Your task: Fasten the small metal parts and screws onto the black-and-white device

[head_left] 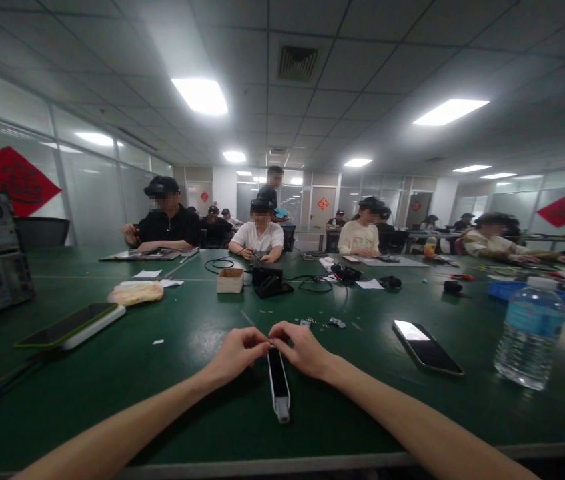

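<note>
Left hand (pixel 236 353) and right hand (pixel 302 347) meet at the far end of a thin black and white gadget (pixel 279 383). Each one pinches that end, with the fingertips pressed close together. The gadget lies flat on the green desk (pixel 187 407), right in front of the person. Its long side points away and its near end is free. Its shell looks whole from here, so I think the work on it is near its start or near its end; I cannot tell which. Tiny loose parts (pixel 323 323) lie just past the hands. Both arms reach out low over the desk, with the wrists turned in toward each other. A dark phone (pixel 427 348) lies to the right, and a water bottle (pixel 529 333) stands further right. Other people sit across the desk.
</note>
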### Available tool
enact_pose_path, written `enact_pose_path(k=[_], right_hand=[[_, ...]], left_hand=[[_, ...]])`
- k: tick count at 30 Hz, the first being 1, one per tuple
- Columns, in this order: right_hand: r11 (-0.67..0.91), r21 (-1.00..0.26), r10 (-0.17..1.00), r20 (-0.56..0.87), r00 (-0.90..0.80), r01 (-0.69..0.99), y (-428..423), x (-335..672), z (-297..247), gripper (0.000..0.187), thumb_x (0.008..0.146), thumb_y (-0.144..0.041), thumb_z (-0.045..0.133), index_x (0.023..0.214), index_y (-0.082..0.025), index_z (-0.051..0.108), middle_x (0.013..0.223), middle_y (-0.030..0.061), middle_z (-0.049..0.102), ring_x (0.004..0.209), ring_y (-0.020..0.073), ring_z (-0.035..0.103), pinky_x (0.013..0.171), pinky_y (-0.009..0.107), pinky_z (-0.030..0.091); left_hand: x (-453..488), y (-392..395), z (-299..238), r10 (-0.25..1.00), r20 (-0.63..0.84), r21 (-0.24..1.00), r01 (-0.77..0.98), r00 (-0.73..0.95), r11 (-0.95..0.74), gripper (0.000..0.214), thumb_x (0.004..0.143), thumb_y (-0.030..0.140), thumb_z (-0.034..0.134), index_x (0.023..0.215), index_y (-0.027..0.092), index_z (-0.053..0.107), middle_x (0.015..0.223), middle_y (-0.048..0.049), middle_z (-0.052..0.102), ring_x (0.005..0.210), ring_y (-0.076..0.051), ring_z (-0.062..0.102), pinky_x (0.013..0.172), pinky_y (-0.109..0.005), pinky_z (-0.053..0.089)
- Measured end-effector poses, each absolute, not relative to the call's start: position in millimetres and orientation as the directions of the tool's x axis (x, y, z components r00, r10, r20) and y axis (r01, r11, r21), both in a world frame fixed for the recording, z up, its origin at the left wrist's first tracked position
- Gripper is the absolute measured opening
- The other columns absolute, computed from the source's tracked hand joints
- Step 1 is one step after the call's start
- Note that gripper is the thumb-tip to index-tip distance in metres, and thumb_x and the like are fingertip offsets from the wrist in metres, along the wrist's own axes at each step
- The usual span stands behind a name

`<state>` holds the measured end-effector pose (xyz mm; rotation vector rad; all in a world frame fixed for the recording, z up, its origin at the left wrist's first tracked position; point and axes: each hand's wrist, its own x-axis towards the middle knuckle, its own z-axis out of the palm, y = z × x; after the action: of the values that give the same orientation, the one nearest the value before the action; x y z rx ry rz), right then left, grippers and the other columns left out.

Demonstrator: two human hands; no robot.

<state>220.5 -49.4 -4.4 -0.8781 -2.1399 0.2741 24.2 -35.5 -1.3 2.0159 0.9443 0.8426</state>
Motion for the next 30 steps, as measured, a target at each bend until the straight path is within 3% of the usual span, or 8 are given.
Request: enact_pose_path(k=[16, 30], right_hand=[[0.782, -0.361, 0.608, 0.622, -0.494, 0.508, -46.9, 222.1, -2.7, 0.013, 0.091, -0.017, 0.055, 0.095, -0.015, 0.067, 0.092, 0.0063, 0.069, 0.084, 0.0165, 0.064, 0.078, 0.028, 0.05], [0.766, -0.379, 0.633, 0.588, -0.504, 0.519, -51.2, 220.2, 2.2, 0.013, 0.09, -0.018, 0.056, 0.097, -0.016, 0.067, 0.092, 0.0058, 0.07, 0.084, 0.0161, 0.064, 0.078, 0.028, 0.051]], left_hand=[[26.1, -36.6, 3.3, 0.822, 0.205, 0.857, 0.308, 0.532, -0.413, 0.041, 0.076, 0.052, 0.062, 0.084, 0.012, 0.067, 0.062, 0.002, 0.058, 0.05, -0.009, 0.047, 0.048, -0.022, 0.036], [25.3, -32.6, -0.2, 0.819, 0.212, 0.861, 0.296, 0.533, -0.415, 0.048, 0.074, 0.06, 0.061, 0.083, 0.013, 0.062, 0.065, 0.0029, 0.055, 0.051, -0.009, 0.046, 0.049, -0.022, 0.036]])
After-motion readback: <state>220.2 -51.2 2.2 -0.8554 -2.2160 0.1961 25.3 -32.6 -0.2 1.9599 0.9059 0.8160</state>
